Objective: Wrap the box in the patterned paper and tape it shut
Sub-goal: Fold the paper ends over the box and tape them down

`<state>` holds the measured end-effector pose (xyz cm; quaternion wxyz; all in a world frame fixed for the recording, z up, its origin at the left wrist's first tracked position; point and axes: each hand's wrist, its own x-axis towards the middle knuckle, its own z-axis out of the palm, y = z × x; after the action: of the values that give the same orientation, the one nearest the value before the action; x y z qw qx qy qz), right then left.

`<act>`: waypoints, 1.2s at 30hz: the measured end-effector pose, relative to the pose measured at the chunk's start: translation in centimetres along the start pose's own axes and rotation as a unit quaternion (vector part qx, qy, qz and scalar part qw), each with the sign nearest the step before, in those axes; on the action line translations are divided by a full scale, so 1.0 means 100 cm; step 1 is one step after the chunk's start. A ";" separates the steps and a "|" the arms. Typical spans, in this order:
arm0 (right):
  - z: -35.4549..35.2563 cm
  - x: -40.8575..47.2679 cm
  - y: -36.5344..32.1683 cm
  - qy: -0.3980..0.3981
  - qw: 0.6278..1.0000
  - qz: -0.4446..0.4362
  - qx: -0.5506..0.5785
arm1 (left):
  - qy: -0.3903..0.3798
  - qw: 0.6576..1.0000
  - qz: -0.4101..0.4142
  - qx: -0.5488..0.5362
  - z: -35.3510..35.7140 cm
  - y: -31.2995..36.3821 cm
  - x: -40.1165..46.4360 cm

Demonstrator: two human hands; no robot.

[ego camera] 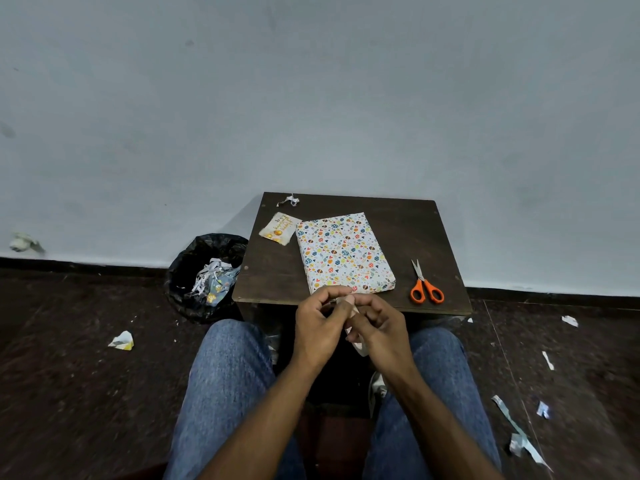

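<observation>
Small dark desk [408, 233] against pale wall. On it, box [344, 252] lying flat, already covered in patterned paper. Just near of it, left hand [317, 327] and right hand [381, 327] together, fingers [332, 293] pinching piece of tape [350, 303]. Probably only final taping left.

This looks like a plain room in a home or a small back room; the wall [311, 91] is bare and pale blue with a dark strip at the bottom; the floor [69, 393] is dark stone with paper scraps [121, 341] lying about; a small brown surface [415, 230] stands against the wall; beside it sits a bin [194, 271] lined with a black bag, full of paper bits.
</observation>
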<state>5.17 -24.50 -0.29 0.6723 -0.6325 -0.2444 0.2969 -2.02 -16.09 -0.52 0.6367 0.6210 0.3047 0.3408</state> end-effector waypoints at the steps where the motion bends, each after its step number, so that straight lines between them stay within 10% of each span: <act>1: 0.000 -0.001 0.001 -0.003 1.000 0.002 -0.004 | 0.010 1.000 0.000 -0.001 0.001 0.001 0.000; 36: -0.012 -0.001 0.006 -0.016 1.000 0.018 -0.005 | -0.047 0.994 -0.066 -0.069 -0.006 0.008 0.001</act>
<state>5.84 -25.39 -0.97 0.6596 -0.6354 -0.2457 0.3177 -2.54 -15.65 0.26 0.7130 0.5694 0.2900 0.2886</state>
